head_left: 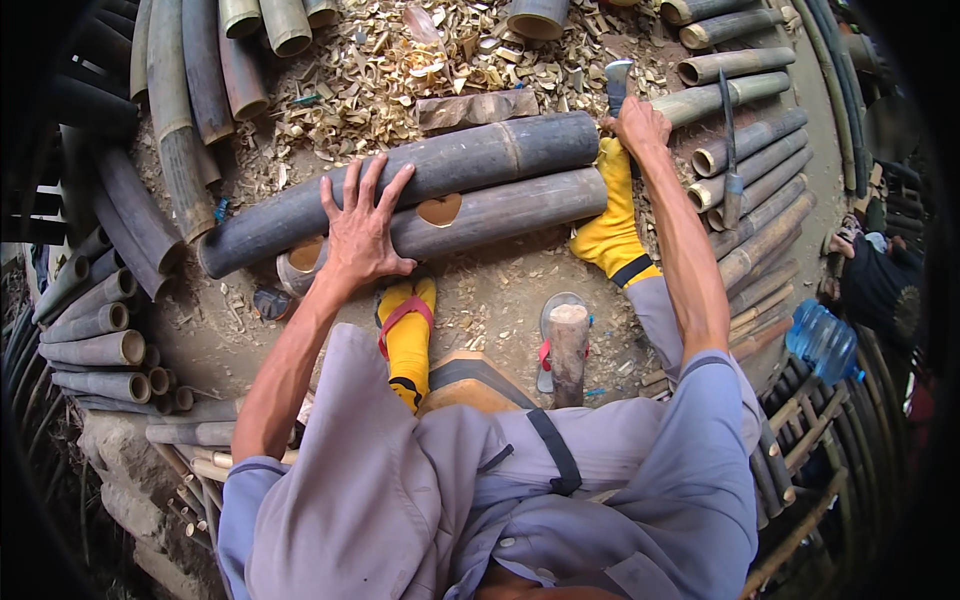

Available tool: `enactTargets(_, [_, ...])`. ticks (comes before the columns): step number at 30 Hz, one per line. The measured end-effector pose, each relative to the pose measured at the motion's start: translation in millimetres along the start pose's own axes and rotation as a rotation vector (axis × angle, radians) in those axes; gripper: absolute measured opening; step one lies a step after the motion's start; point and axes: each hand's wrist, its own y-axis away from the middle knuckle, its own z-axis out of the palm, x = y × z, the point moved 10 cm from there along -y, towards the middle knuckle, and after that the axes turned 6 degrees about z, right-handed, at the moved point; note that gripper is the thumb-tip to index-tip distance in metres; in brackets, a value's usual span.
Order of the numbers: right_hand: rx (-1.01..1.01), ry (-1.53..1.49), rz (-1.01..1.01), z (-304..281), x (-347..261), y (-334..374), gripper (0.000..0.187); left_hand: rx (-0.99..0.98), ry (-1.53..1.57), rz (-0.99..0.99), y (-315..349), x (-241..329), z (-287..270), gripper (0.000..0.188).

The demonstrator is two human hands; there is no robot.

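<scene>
The left hand point(367, 225) is open, palm down, fingers spread over the upper bamboo tube point(500, 150), with the thumb at the near side of the lower bamboo tube point(510, 212). The right hand point(640, 125) is closed in a fist around the lower end of a bladed tool point(617, 85), whose flat metal part projects beyond the fist, just beside the right end of the upper tube. Both tubes lie side by side across the middle of the ground point(480, 290); the lower one shows two cut openings. A yellow-socked right foot point(612, 215) sets against the right tube ends; the left foot point(407, 330) is just below the lower tube. Bare ground extends from the tubes toward a short wooden post point(569, 355). Beyond the upper tube lie a wooden block point(478, 108) and a bed of shavings point(370, 85). Bamboo stacks border the ground's left and right edges, the right one, near the right forearm, bearing a curved knife point(729, 150). The tool's grip is hidden within the fist; the left hand and wrist cover part of both tubes. Stacked poles are cut off at the dark rim, and a figure at far right is hard to make out.
</scene>
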Motion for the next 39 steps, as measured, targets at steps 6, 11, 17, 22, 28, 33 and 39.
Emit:
enactTargets(6, [-0.054,-0.034,0.061,2,9,-1,0.043,0.027,0.006,0.01,0,2,-2,0.135])
enactTargets(11, [0.125,-0.228,0.094,-43,34,25,0.052,0.03,0.008,0.012,0,1,-2,0.135])
enactTargets(17, [-0.013,-1.01,-0.107,-90,-1,109,0.033,0.049,0.01,0.009,3,-2,-3,0.133])
enactTargets(22, [-0.145,-1.018,-0.401,-45,-96,222,0.03,0.051,0.024,0.022,1,-1,-3,0.133])
enactTargets(28, [-0.114,-0.972,-0.384,0,-135,246,0.046,0.038,0.006,0.011,-1,0,-2,0.134])
enactTargets(33, [-0.213,-0.903,-0.363,14,-142,243,0.048,0.04,0.021,0.006,2,-2,-1,0.135])
enactTargets(39, [-0.208,-0.895,-0.358,20,-144,240,0.046,0.021,0.027,-0.002,0,-2,0,0.134])
